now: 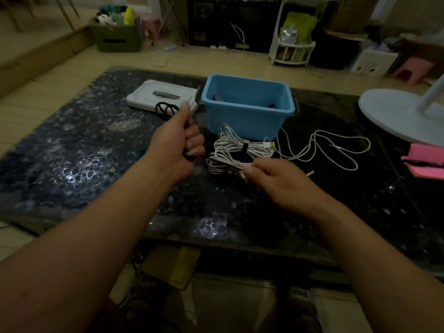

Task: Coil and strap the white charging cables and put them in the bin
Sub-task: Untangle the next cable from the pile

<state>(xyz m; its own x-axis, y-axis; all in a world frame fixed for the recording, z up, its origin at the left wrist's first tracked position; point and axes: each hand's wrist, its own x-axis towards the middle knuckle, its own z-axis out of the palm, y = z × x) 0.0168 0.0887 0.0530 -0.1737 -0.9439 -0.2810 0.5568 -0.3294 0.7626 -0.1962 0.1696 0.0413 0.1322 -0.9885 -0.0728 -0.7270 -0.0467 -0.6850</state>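
A grey lid lies towards the far left of the dark counter, with a small black coil at its near edge. The left hand is closed in a fist around a dark strap that sticks up past the thumb. Just right, the blue bin stands near the far edge, dark items inside. In front of it lies a strapped coil of white cable. The right hand pinches a second white bundle between fingertips, its grip tight. A loose white cable trails toward the right edge, near a white fan base and pink notepad.
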